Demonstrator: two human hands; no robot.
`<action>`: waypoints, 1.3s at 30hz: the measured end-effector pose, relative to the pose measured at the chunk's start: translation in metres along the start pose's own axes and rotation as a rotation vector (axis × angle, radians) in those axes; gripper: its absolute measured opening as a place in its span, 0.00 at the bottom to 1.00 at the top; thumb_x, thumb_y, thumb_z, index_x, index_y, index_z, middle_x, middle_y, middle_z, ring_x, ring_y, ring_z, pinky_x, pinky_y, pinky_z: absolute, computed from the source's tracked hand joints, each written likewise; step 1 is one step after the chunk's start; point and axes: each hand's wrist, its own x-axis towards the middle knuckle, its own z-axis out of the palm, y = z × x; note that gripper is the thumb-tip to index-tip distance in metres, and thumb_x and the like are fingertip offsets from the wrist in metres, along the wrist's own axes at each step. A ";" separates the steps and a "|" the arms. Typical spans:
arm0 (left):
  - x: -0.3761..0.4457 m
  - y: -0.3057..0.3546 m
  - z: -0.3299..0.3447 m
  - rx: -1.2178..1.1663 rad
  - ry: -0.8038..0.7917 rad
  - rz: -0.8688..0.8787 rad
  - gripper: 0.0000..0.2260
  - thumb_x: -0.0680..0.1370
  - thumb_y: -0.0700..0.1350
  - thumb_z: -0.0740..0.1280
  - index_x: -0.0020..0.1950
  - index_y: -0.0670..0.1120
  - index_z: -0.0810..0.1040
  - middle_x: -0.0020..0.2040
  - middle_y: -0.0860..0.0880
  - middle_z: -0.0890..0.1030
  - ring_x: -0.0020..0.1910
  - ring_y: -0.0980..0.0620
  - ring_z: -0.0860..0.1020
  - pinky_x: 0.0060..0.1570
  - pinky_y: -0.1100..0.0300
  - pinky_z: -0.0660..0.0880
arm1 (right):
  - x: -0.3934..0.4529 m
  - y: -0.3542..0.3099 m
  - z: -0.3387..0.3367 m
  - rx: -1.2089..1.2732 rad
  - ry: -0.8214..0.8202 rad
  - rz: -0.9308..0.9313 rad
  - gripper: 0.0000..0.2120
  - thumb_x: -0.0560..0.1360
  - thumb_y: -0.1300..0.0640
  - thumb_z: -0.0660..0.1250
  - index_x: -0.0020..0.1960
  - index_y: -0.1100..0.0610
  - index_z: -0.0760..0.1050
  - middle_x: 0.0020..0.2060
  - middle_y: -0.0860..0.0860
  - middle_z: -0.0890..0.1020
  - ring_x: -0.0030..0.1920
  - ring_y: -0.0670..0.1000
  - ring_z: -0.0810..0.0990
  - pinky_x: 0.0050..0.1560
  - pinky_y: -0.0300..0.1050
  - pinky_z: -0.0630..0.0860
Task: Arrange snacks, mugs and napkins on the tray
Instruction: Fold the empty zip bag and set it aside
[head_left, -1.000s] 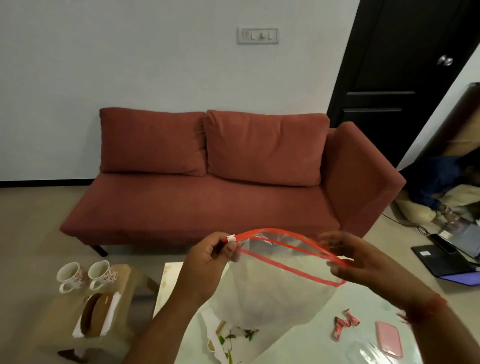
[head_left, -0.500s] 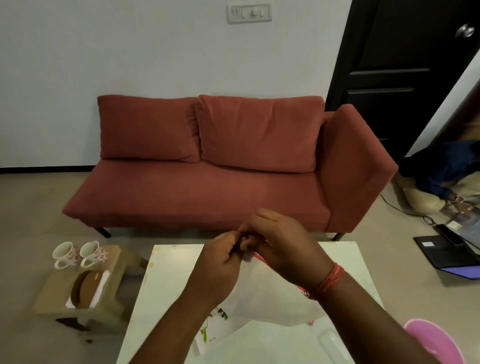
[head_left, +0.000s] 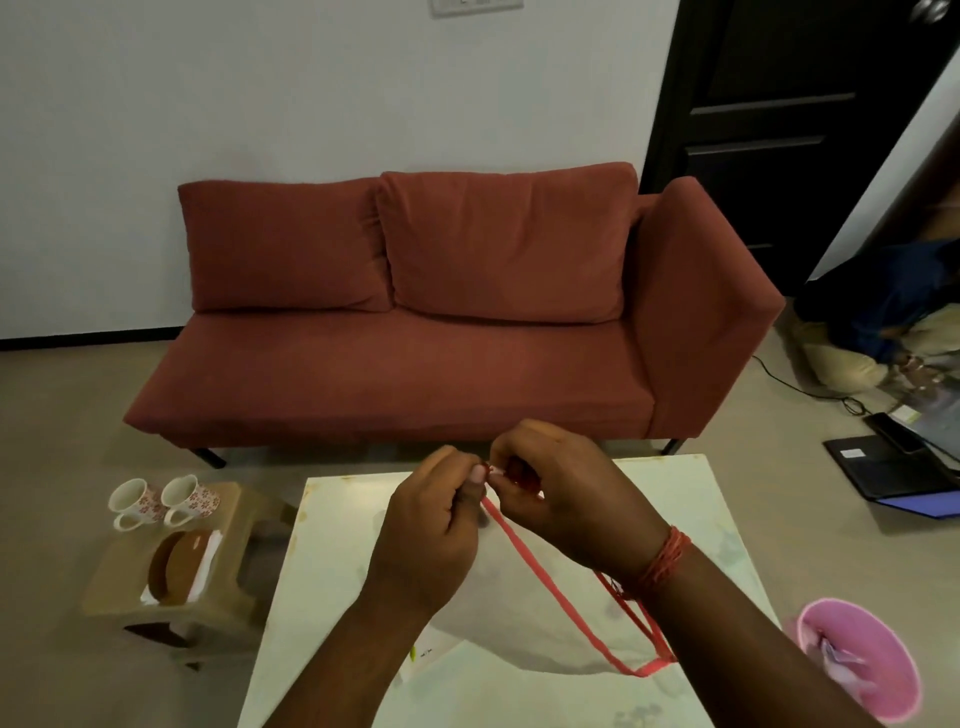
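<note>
Both hands pinch one end of the red zip strip of a clear plastic zip bag (head_left: 524, 623) held just above the pale table (head_left: 332, 582). My left hand (head_left: 431, 535) grips the corner of the bag, and my right hand (head_left: 561, 493) pinches the zip right beside it, fingertips touching. The bag hangs down towards the right and looks empty. Two white mugs (head_left: 161, 501) with red flowers stand on a small brown stool (head_left: 218, 597) at the left, next to a brown round holder with white napkins (head_left: 182, 569).
A red sofa (head_left: 415, 312) stands behind the table. A pink bin (head_left: 857, 665) with crumpled wrappers sits at the lower right. A laptop (head_left: 893, 467) and cables lie on the floor at the right, near a dark door (head_left: 779, 130).
The bag's mouth was held wide open a second ago; my right hand then came across to the left hand at the zip end. The view tilted down and the bin came into sight.
</note>
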 end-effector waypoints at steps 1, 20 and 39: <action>0.001 0.001 0.000 -0.011 0.009 0.004 0.15 0.79 0.54 0.57 0.48 0.47 0.79 0.44 0.56 0.79 0.41 0.56 0.79 0.47 0.62 0.79 | -0.001 0.000 0.000 0.000 0.010 0.008 0.03 0.77 0.54 0.68 0.49 0.51 0.76 0.42 0.44 0.76 0.40 0.44 0.74 0.39 0.30 0.69; 0.039 -0.047 -0.043 -0.090 0.243 0.006 0.09 0.83 0.46 0.57 0.46 0.49 0.74 0.37 0.60 0.73 0.42 0.70 0.74 0.39 0.79 0.69 | -0.040 0.003 0.014 0.053 0.068 0.351 0.06 0.80 0.56 0.63 0.49 0.49 0.78 0.38 0.40 0.79 0.38 0.43 0.78 0.41 0.46 0.78; 0.046 -0.113 -0.059 -1.204 -0.433 -0.730 0.38 0.74 0.71 0.51 0.68 0.44 0.75 0.64 0.41 0.79 0.63 0.43 0.77 0.65 0.45 0.71 | -0.053 0.006 0.048 1.175 0.592 0.476 0.08 0.80 0.65 0.62 0.53 0.60 0.79 0.36 0.55 0.75 0.36 0.50 0.78 0.52 0.61 0.81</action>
